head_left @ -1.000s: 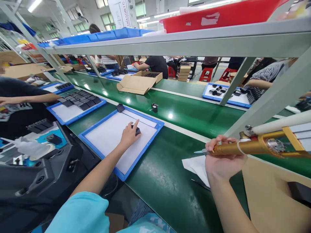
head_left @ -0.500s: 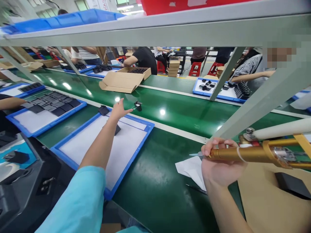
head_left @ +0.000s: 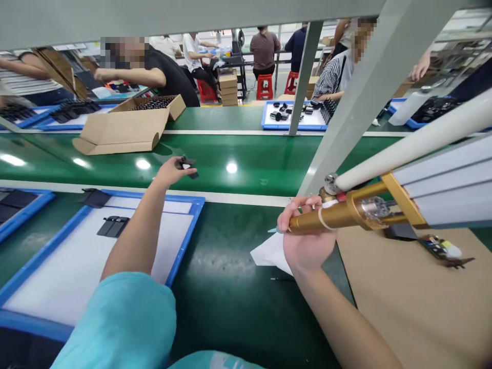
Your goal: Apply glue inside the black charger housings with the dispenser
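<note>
My left hand (head_left: 168,173) reaches over the green conveyor belt (head_left: 253,179), its thumb and fingers closed round a small black plastic part (head_left: 187,163) with a white patch. Below that arm, a blue-rimmed tray (head_left: 192,225) lined with white carries a flat black part (head_left: 113,226); another black piece (head_left: 95,198) rests on its far rim. My right hand (head_left: 309,243) is wrapped round a gold dispensing gun (head_left: 338,215). The gun's pale-blue tip (head_left: 272,230) points left, above a crumpled white tissue (head_left: 271,252).
A slanting grey post (head_left: 353,107) and a white tube (head_left: 415,141) stand close to the gun. An open cardboard box (head_left: 123,130) sits across the belt. On the right, brown board (head_left: 407,302) bears a small circuit board (head_left: 440,247). Several people work beyond.
My left hand has closed on the small black part on the belt; before, its fingers were spread beside it. My view has turned right. The right hand keeps hold of the gun.
</note>
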Demonstrator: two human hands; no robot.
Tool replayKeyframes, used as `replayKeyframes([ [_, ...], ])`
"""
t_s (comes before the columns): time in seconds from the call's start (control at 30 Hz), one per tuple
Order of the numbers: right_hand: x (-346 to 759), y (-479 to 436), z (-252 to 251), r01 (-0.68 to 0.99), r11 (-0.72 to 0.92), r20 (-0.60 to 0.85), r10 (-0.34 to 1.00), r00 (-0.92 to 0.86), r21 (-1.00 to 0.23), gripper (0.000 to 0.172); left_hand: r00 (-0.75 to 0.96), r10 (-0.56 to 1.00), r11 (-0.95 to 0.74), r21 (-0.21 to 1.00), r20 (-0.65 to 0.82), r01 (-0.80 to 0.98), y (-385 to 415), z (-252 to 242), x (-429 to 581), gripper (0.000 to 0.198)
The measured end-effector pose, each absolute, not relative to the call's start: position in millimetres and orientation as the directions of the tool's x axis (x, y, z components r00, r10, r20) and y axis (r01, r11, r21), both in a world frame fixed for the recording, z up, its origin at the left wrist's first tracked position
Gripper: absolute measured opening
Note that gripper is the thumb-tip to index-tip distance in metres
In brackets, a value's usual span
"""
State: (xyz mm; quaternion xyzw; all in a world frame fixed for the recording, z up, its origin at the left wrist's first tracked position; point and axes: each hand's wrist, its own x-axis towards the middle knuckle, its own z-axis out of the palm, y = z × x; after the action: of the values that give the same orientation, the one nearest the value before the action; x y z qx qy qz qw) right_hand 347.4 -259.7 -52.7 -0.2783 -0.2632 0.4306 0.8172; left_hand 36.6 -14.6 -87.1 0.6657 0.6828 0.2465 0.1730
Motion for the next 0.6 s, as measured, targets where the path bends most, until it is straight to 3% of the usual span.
replayKeyframes([
  [0.1,346,-260,-53,-0.57,0.474,0.19,0.853,0.486,-0.671,0.029,0.255,0.966,-0.226,0.614,0.041,0.757,-84,-70,77,0.069],
  [0.2,345,-260,-53,-0.586,0.487,0.202,0.852,0.484,-0.647,0.029,0.588,0.806,-0.416,0.637,-0.071,0.649,-163,-67,109,0.061],
  [0.3,343,-261,-53,-0.601,0.507,0.21,0.843,0.495,-0.618,0.029,0.749,0.644,-0.503,0.652,-0.154,0.567,-216,-79,122,0.06],
  [0.43,342,-260,-54,-0.602,0.523,0.213,0.833,0.51,-0.603,0.027,0.796,0.584,-0.522,0.677,-0.159,0.519,-250,-101,124,0.072],
  [0.6,341,-259,-53,-0.616,0.52,0.226,0.84,0.493,-0.591,0.024,0.612,0.791,-0.461,0.642,-0.015,0.612,-280,-120,134,0.088],
])
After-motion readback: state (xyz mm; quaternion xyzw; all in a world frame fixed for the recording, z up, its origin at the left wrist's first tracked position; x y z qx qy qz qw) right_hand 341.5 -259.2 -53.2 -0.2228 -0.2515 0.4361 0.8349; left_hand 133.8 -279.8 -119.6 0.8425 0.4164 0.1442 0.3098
